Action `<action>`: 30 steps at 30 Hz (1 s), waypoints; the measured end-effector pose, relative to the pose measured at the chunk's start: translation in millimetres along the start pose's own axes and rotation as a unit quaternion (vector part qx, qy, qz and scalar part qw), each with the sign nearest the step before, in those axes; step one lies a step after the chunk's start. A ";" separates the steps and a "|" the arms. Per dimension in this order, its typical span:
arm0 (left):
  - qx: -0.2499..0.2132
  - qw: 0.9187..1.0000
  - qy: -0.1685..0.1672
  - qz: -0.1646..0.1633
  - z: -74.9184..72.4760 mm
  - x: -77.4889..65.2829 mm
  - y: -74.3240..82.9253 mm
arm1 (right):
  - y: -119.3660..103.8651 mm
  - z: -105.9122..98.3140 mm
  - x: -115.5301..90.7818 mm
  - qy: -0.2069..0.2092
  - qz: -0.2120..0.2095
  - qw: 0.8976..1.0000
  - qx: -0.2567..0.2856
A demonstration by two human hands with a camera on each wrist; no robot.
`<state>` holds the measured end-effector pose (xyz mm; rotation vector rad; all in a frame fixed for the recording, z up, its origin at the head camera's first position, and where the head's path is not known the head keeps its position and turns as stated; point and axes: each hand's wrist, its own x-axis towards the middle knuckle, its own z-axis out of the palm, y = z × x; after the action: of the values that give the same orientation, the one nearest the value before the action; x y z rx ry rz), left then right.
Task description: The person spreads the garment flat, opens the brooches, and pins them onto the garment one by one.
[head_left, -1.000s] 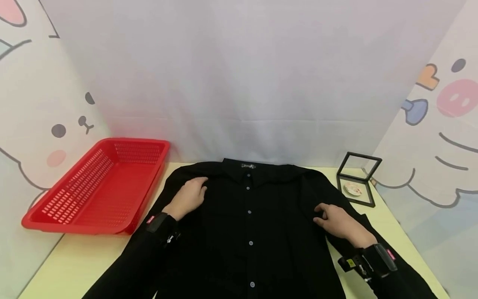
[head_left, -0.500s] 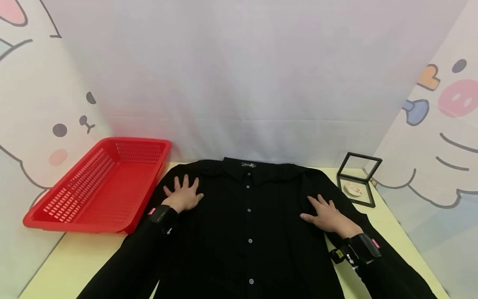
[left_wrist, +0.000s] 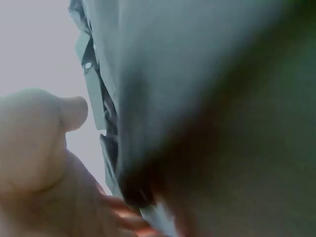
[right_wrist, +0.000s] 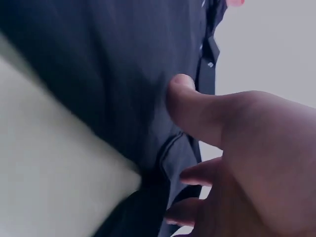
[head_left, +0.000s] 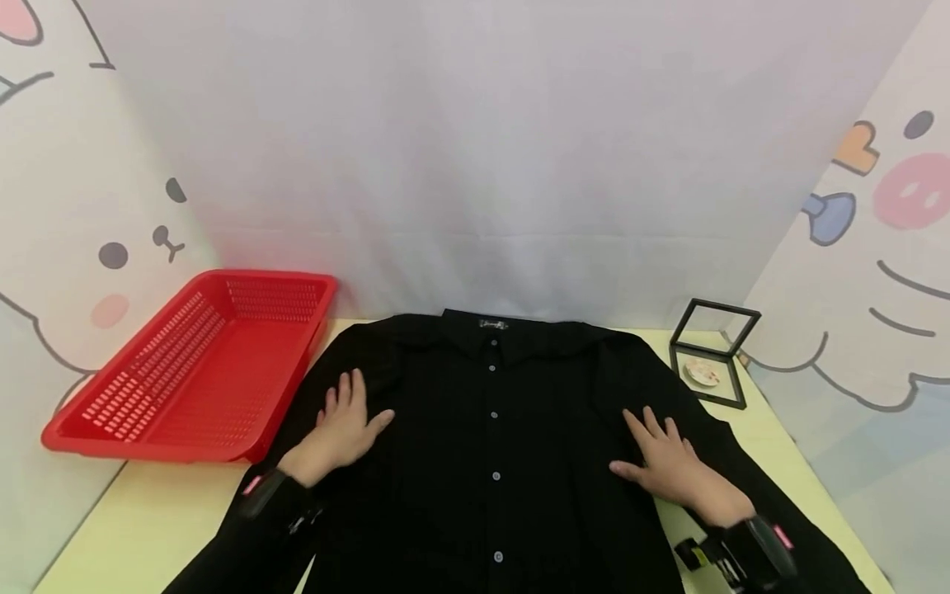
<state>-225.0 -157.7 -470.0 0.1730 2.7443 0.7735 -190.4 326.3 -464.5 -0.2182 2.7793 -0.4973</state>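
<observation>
Now looking at a black button-up shirt (head_left: 445,445), right of the red perforated basket (head_left: 230,375): apparently spread flat, not yet folded; no grip from left hand (head_left: 337,434), nearer that basket, or right hand (head_left: 674,469), farther.

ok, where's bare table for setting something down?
Bare: table between red basket and left forearm; narrow strip between shirt and right wall, nearer than black frame. Crowded: middle, shirt with left hand and right hand over it.
</observation>
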 end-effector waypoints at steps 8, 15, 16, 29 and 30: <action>0.012 0.998 -0.050 -0.047 6.8 -62.6 -26.0 | -2.9 7.8 -37.1 -0.049 0.067 0.997 0.009; 0.037 0.991 -0.072 -0.104 14.4 -90.0 -19.5 | 3.6 16.6 -50.1 -0.089 0.097 0.991 0.009; 0.040 0.989 -0.079 -0.114 14.6 -92.4 -18.2 | 5.5 16.1 -52.0 -0.091 0.103 0.990 0.009; 0.056 0.981 -0.130 -0.135 6.0 -121.0 -43.7 | 25.1 13.1 -69.1 -0.090 0.079 0.991 0.065; 0.062 0.979 -0.134 -0.138 7.6 -124.7 -50.4 | 28.0 11.5 -69.8 -0.086 0.072 0.991 0.076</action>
<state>-105.9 -220.5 -473.0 -0.0739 2.4879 0.4672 -123.6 362.7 -465.8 -0.0240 2.5519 -0.6187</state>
